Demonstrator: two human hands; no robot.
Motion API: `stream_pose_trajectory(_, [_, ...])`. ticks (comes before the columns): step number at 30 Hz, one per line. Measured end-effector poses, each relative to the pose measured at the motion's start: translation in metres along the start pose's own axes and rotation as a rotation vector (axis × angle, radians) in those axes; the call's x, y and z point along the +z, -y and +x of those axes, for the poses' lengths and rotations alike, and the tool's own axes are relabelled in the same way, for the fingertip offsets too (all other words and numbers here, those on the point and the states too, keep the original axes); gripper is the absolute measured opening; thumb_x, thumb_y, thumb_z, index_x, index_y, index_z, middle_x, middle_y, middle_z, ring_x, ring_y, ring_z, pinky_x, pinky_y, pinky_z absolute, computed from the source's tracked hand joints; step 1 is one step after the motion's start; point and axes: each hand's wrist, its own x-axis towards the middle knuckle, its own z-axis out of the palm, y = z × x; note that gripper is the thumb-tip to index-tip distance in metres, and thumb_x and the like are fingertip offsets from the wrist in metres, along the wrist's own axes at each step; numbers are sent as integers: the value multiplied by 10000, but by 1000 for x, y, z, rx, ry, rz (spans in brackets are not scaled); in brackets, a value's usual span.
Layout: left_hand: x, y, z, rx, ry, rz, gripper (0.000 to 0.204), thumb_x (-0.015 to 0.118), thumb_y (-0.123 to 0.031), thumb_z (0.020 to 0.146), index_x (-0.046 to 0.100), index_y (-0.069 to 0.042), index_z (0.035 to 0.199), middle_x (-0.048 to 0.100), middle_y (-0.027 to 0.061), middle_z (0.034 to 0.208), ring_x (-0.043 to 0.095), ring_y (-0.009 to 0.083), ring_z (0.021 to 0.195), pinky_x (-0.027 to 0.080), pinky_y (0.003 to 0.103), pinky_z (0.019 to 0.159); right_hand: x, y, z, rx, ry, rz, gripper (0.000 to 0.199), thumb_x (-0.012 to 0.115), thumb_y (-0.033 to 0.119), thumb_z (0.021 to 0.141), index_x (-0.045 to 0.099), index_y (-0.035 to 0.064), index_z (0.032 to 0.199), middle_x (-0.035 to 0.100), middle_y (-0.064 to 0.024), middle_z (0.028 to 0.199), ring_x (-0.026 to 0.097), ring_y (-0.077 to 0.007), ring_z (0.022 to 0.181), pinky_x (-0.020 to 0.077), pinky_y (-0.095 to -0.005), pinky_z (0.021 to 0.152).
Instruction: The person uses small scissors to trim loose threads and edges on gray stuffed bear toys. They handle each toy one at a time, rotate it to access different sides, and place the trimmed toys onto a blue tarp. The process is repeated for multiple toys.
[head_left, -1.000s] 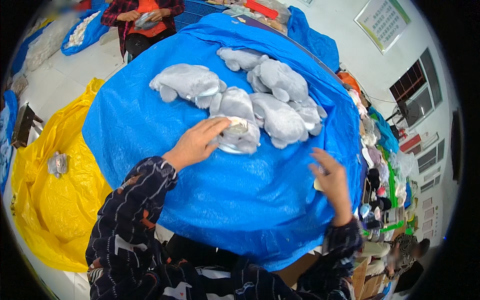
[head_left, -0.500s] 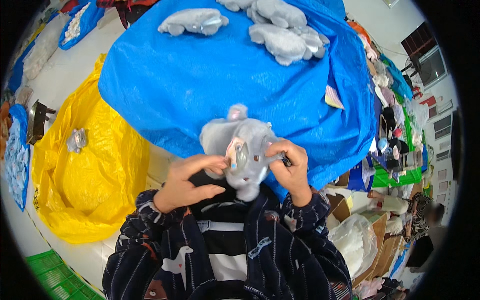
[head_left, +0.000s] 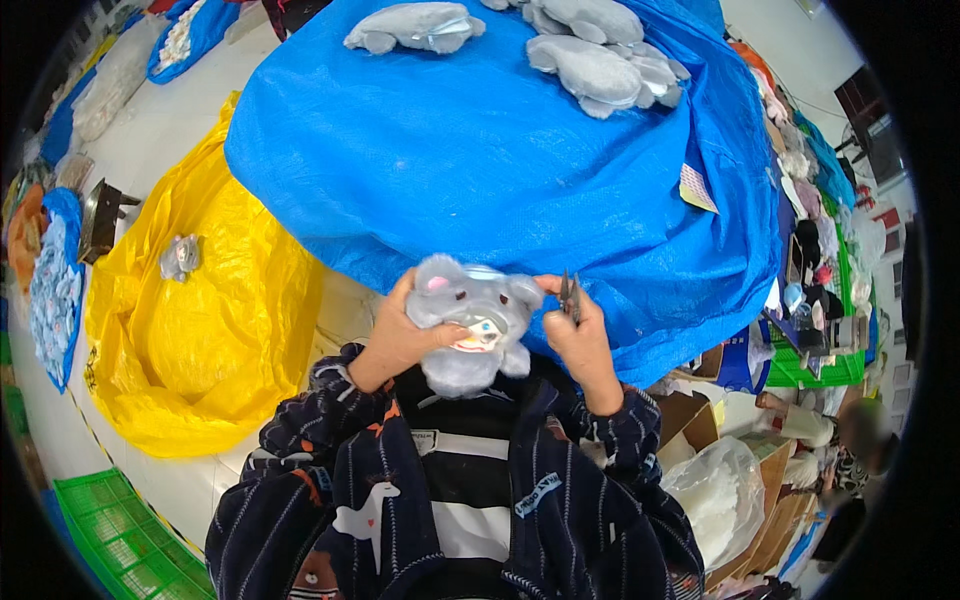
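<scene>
A grey plush toy with pink inner ears, dark eyes and a printed patch at its mouth is held in front of my chest, at the near edge of a blue sheet. My left hand grips it from the left, the thumb lying across the patch. My right hand is closed on a pair of dark snips, blades pointing up. Its index fingertip is at the toy's right-side ear. Whether thumb and finger pinch that ear, I cannot tell.
Several more grey plush toys lie at the far end of the blue sheet. Left of it, a yellow sack bears one small grey piece. Green crates, cardboard boxes and a person are around.
The toy has been turned so its face is upright toward me. My left hand has closed on it. My right hand has shifted to its ear, with the snips now pointing up.
</scene>
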Motion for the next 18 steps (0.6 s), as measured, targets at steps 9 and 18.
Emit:
stream_pose_trajectory(9, [0,11,-2,-222,-37,-75,266,503,-203,895,561,7,1048,596,30,915,536,71,815,450,233,716,9,-14,6,2,-130,-292,283,620,252,814,547,-20,784,468,14,606,387,-54,586,343,-223,503])
stream_pose_trajectory(18, [-6,25,6,-390,14,-513,330,467,-246,904,487,-19,1144,558,83,1075,547,154,967,451,286,829,15,-45,10,324,-157,537,253,529,319,874,549,67,872,586,-29,784,566,-106,669,468,-249,599])
